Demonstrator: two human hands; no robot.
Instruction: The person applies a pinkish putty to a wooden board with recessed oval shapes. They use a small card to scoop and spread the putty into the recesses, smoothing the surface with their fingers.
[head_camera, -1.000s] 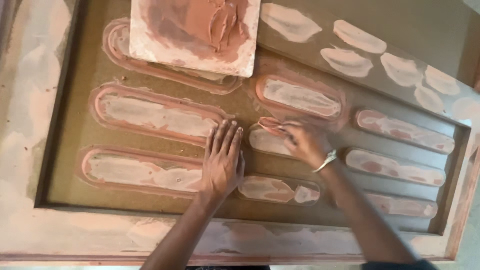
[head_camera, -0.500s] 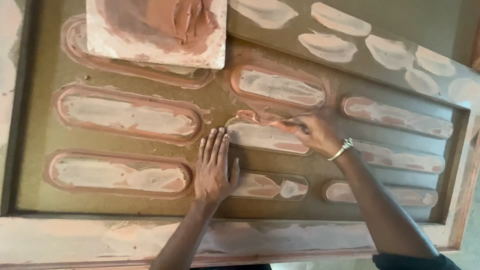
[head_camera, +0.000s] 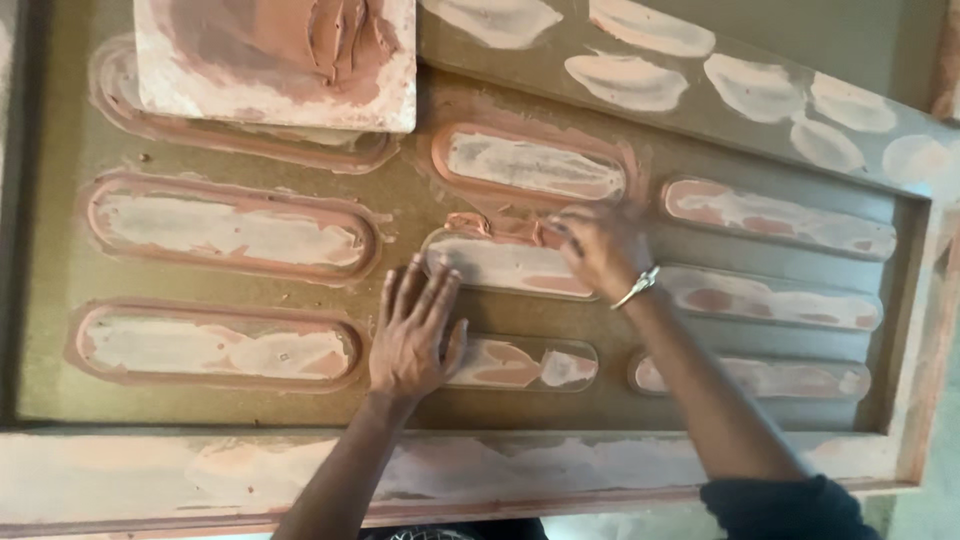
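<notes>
A brown panel (head_camera: 420, 210) with oval grooves is laid flat. At its 11 o'clock a square board (head_camera: 270, 55) smeared with reddish putty is rested over one groove, so that groove is partly covered and cannot be reached. Two long ovals (head_camera: 230, 228) at 9 o'clock are already rimmed with putty.

The left hand (head_camera: 412, 330) is pressed flat on the bare panel at 6 o'clock, fingers spread, nothing grasped; a slip toward the small oval (head_camera: 520, 362) just beside it could smear that filling.

The right hand (head_camera: 598, 245), a bracelet (head_camera: 637, 287) at its wrist, is set with fingertips on the upper rim of the middle oval (head_camera: 510, 262), where a ridge of wet putty (head_camera: 470, 225) is pushed up. Whether anything is pinched cannot be told. Too much pressure might drag putty onto clean wood. The forearm is hung over filled ovals (head_camera: 770, 300) at 3 o'clock and could brush them.
</notes>
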